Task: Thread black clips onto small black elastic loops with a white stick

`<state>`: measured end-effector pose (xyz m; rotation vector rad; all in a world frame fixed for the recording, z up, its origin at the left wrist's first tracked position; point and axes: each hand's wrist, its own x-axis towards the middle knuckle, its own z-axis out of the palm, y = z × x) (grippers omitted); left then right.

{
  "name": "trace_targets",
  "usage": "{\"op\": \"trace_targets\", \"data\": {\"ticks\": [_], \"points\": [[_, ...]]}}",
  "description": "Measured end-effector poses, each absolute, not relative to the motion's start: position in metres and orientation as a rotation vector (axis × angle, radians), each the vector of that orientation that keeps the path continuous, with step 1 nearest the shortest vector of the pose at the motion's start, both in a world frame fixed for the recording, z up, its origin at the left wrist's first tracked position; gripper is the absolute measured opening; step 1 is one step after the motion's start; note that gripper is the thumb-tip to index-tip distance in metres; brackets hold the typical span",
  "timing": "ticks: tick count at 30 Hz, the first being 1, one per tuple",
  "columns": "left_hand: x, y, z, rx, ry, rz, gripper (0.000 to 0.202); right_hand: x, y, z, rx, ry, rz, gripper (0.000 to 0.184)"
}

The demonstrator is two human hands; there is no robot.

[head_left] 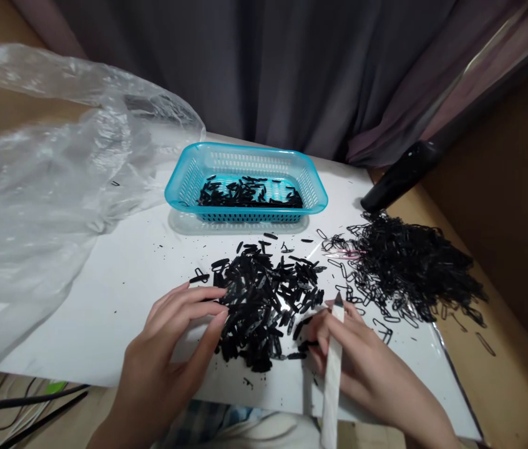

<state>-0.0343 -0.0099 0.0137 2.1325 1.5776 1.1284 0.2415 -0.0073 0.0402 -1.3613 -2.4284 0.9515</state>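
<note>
My left hand (177, 340) is open, its fingers spread and the fingertips at the left edge of a heap of small black elongated pieces (264, 299). On the heap's right side, my right hand (352, 349) is closed around a long tool wrapped in white (333, 374), with a dark pointed tip facing away from me. Some black pieces lie by the right fingertips; whether the fingers pinch one, I cannot tell. A blue slotted basket (245, 149) behind the heap holds more of the black pieces.
To the right lies a tangled pile of thin black loops (409, 268), with a black cylinder (397, 178) behind it. Clear plastic sheeting (58, 206) covers the left side of the white tabletop (128, 268). Cables (25, 405) hang below left, and a dark curtain (245, 68) closes the back.
</note>
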Motion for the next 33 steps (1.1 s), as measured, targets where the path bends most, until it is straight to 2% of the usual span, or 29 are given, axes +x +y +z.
{"op": "trace_targets", "data": {"ticks": [4, 12, 16, 21, 26, 28, 30, 33], "points": [[-0.036, -0.01, 0.01, 2.165, 1.475, 1.068, 0.017, 0.238, -0.007, 0.038, -1.346, -2.285, 1.131, 0.022], [-0.041, -0.003, -0.001, 2.283, 1.489, 0.933, 0.011, 0.23, -0.003, 0.036, -1.273, -2.008, 1.221, 0.016], [-0.03, 0.003, -0.002, 2.335, 1.499, 0.85, 0.018, 0.23, -0.002, 0.034, -1.317, -1.896, 1.21, 0.017], [-0.009, 0.011, 0.001, 2.38, 1.508, 0.837, 0.018, 0.252, 0.006, 0.035, -1.495, -1.829, 0.95, 0.02], [0.0, 0.015, 0.004, 2.311, 1.557, 0.871, 0.018, 0.289, 0.025, 0.046, -1.658, -1.525, 0.267, 0.023], [0.001, 0.016, 0.004, 2.307, 1.565, 0.872, 0.019, 0.292, 0.029, 0.051, -1.642, -1.411, 0.119, 0.024], [0.002, 0.016, 0.004, 2.303, 1.562, 0.873, 0.019, 0.286, 0.027, 0.052, -1.553, -1.368, 0.13, 0.022], [0.003, 0.016, 0.006, 2.269, 1.54, 0.871, 0.018, 0.266, 0.015, 0.049, -1.49, -1.465, 0.329, 0.015]]}}
